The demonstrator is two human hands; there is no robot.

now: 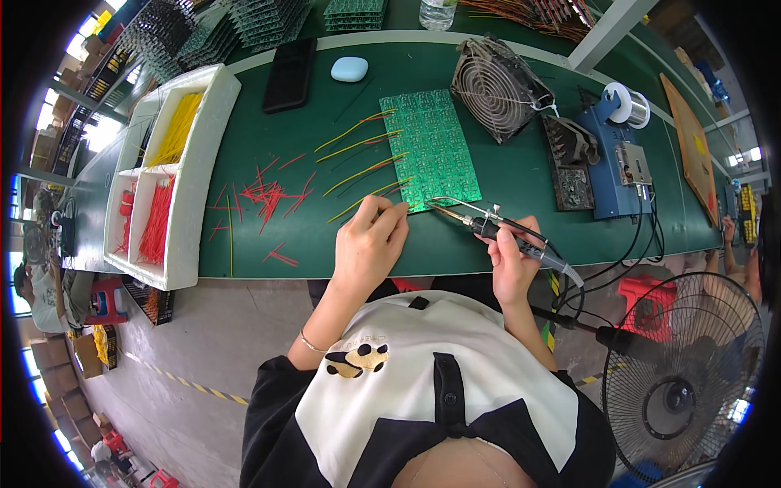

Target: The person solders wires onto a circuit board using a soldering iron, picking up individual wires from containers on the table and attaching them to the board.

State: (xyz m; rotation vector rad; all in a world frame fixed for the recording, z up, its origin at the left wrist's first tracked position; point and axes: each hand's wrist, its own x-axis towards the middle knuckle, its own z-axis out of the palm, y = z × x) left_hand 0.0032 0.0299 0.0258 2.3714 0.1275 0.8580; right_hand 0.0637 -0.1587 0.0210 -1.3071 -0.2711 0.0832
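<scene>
A green circuit board panel (435, 146) lies on the bench in front of me, with yellow and red wires (358, 168) sticking out from its left side. My left hand (368, 244) is closed in a pinch at the panel's near left corner; whatever is between the fingertips is too small to make out. A soldering iron (488, 228) with a thin metal feed tube (455, 200) is gripped in my right hand (516, 262). Its tip points left, at the near edge of the panel, close to my left fingertips.
Loose red wires (264, 195) lie scattered left of the panel. Beyond them stands a white foam box (210, 122) of yellow and red wires. A phone (290, 75), a small fan (500, 89) and a blue solder feeder (616, 163) are on the bench; cables hang at right.
</scene>
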